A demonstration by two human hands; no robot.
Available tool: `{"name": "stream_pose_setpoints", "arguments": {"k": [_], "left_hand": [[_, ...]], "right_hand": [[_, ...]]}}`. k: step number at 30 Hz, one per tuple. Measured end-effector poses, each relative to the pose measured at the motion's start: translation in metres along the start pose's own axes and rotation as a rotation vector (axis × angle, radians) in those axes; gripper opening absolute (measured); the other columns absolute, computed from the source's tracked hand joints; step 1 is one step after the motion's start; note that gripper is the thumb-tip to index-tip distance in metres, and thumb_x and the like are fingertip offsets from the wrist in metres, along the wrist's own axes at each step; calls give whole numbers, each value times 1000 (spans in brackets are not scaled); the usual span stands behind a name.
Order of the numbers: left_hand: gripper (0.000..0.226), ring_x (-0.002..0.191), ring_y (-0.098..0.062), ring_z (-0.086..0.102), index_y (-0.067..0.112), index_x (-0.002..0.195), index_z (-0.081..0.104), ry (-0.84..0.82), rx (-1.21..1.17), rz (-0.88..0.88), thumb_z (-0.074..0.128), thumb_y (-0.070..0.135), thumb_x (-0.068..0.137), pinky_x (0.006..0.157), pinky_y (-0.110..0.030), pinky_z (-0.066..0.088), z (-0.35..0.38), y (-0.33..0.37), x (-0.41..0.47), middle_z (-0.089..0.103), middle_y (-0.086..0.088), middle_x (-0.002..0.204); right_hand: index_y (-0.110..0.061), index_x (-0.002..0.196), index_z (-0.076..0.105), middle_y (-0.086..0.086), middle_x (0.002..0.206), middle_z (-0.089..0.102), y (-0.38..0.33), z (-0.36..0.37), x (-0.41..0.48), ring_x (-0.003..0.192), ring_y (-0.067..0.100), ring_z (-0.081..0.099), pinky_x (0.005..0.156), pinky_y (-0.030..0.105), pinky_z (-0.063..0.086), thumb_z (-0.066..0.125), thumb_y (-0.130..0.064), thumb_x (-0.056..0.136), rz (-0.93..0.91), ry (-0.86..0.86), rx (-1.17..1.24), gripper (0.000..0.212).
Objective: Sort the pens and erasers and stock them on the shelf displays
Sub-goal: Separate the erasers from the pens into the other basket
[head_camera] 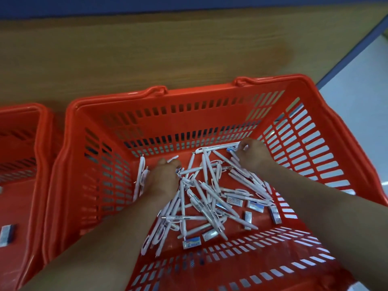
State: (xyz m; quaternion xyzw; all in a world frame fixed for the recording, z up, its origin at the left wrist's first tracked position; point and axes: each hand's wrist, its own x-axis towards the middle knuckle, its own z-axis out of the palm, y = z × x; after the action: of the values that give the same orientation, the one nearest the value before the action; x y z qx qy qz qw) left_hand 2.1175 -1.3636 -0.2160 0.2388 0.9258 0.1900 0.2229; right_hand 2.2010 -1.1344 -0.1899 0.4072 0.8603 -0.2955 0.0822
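A red plastic basket [210, 95] holds a jumble of several white pens [201, 192] and several small wrapped erasers [255, 205]. Both of my hands reach down into it. My left hand [162, 178] is at the left of the pile, its fingers curled round a bunch of white pens [141, 177]. My right hand [253, 154] is at the far right corner, its fingertips pinching a small eraser [232, 149] beside a pen. More erasers [191, 242] lie near the front wall.
A second red basket [39, 131] stands to the left, with an eraser [7, 235] in it. Both baskets sit on a wooden surface [147, 51] with a blue edge. Pale floor [357, 85] shows at the right.
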Motion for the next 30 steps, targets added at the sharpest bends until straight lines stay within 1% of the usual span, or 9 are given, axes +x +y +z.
{"name": "stream_pose_setpoints", "arguments": {"k": [4,8,10,12,16,19,23,26,30], "left_hand": [[17,70,-19,51,26,107,58,22,-52,-43,51,19,93,62,-26,34,4,0,6,55,-5,99],[5,72,-21,53,25,95,55,74,1,-21,55,28,91,60,-27,34,3,-3,13,62,-4,90],[12,77,-24,59,24,95,55,74,14,-64,60,32,88,62,-28,38,0,-3,19,66,-2,87],[18,81,-23,62,25,97,59,53,16,-115,67,33,83,66,-28,45,-3,-1,23,66,1,87],[17,92,-26,64,22,95,60,4,145,-86,65,19,79,73,-33,51,2,0,25,69,-1,96],[23,96,-30,64,18,101,59,-28,240,-62,59,11,79,75,-37,53,2,-1,23,68,-9,101],[25,102,-29,62,11,106,58,-80,329,-93,59,14,81,82,-34,47,-10,-2,17,66,-12,107],[21,102,-28,60,11,100,59,-115,347,-86,61,22,82,87,-33,45,-25,-1,11,66,-10,106],[26,91,-30,62,6,81,60,-211,288,-59,57,31,85,68,-28,40,-46,11,5,65,-14,90]], "right_hand": [[3,105,59,23,106,64,15,11,22,102,38,59,77,34,45,50,-19,93,149,52,-58,26],[-6,83,53,4,60,45,17,23,30,58,25,49,48,25,31,55,-49,90,155,6,-129,44],[-8,66,47,3,52,40,16,20,32,47,18,41,42,24,24,61,-53,85,158,-26,-150,51],[-9,62,52,3,53,50,14,16,34,49,16,49,43,24,31,69,-52,79,154,-104,-107,49],[-7,84,66,1,76,63,10,19,32,75,18,59,59,21,42,73,-53,73,64,-369,-223,47],[-11,73,62,1,73,62,2,22,23,73,20,59,61,24,45,72,-54,70,-40,-444,-408,44],[-14,106,66,5,105,67,-1,28,13,93,23,62,83,33,53,74,-49,68,-117,-539,-538,52],[-12,102,63,6,100,65,2,28,5,86,20,58,70,24,44,69,-42,79,-107,-601,-475,39],[-15,84,60,4,78,59,9,21,-12,71,18,53,59,23,40,68,-40,83,-71,-545,-234,26]]}}
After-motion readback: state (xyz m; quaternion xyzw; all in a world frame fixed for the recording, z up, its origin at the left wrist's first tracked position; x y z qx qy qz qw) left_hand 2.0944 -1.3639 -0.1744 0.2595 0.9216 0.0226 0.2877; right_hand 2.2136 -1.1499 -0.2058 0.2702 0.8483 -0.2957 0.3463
